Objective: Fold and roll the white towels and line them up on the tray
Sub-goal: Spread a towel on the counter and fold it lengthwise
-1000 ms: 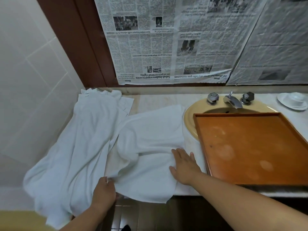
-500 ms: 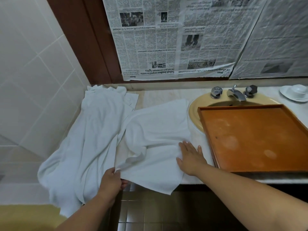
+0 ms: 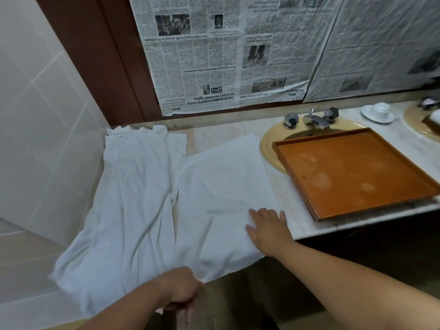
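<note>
Right hand (image 3: 267,231) flat, fingers straight and relaxed, you pin the white towel (image 3: 223,186) to the counter (image 3: 292,210). Your left hand (image 3: 181,288), fingers curled, grips the cloth's near corner, below and to the left of that palm, just off the counter's edge.

The step looks like smoothing before the first fold. It will likely go best if you pull the gripped corner taut against the pinning palm, then sweep the shallow creases beyond your fingertips outward. Edges that meet squarely now should give a tighter roll later.

The towel lies lengthwise away from you. Its long axis runs from the drooping near end by your left hand, past your right fingertips, toward the wall. The far end lies flat and fairly square.

To the right of your right hand, apart from the towel, the wooden tray (image 3: 357,172) waits over the sink (image 3: 267,148) with no rolls on it. Beyond your left hand a heap of more white towels (image 3: 133,198) trails off the counter.
</note>
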